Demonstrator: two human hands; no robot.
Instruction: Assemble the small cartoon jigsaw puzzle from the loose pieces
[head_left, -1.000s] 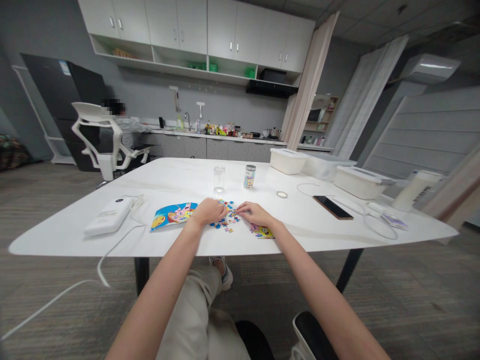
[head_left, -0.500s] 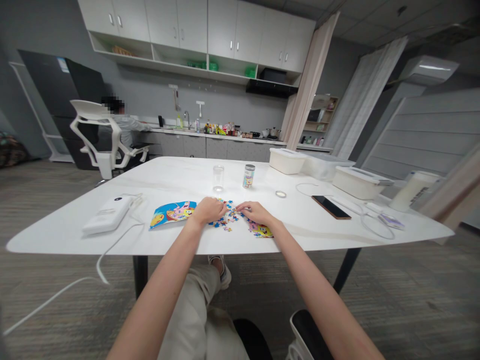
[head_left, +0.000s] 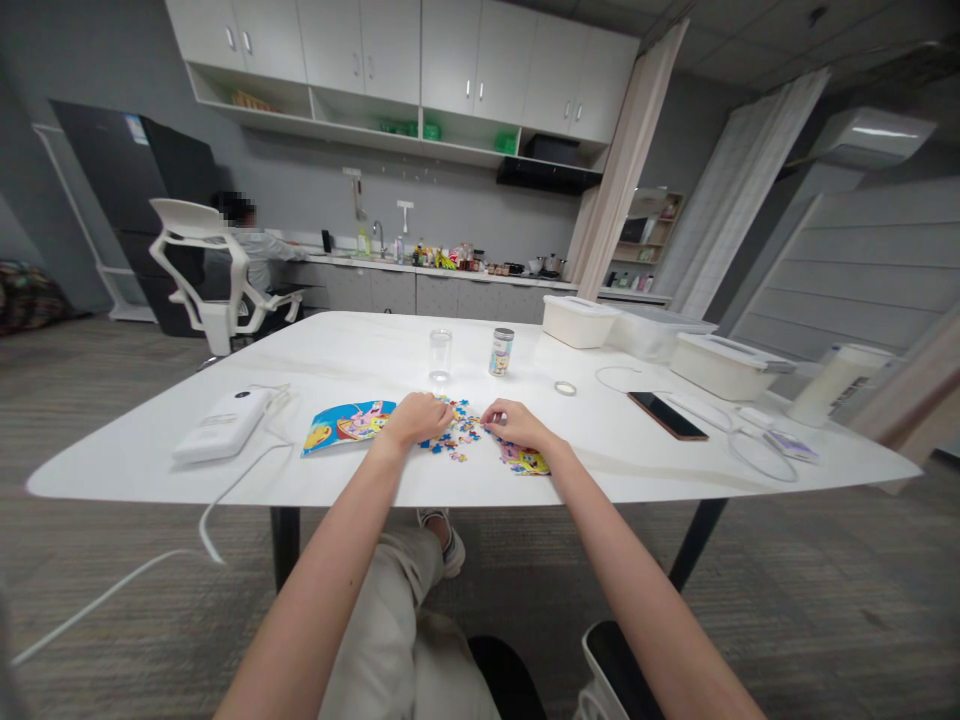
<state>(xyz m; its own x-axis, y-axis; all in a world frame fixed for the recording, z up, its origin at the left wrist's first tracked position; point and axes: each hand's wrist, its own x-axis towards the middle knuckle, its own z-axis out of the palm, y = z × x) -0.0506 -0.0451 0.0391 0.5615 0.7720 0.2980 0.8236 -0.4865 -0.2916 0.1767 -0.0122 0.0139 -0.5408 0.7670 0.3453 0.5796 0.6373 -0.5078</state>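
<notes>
A loose pile of small colourful jigsaw pieces (head_left: 459,437) lies on the white table (head_left: 360,350) between my hands. My left hand (head_left: 417,416) rests at the pile's left side with its fingers curled down; what is under the fingertips is hidden. At the right side, my right hand (head_left: 516,423) has thumb and fingers pinched together, and anything between them is too small to make out. Beneath its wrist lies a colourful cartoon patch of puzzle (head_left: 529,460), partly covered. A blue cartoon picture sheet (head_left: 346,425) lies left of my left hand, partly behind it.
Behind the pile stand a clear jar (head_left: 440,355) and a lidded cartoon can (head_left: 501,352). A ring-shaped lid (head_left: 565,388), a phone (head_left: 667,415), cables and storage boxes (head_left: 577,322) are to the right. A white device (head_left: 223,428) lies left. A person (head_left: 259,250) sits beyond the table.
My right hand has drawn slightly back to the right from the pile, its fingers more bunched. My left hand stays at the pile. The whole view has shifted a little.
</notes>
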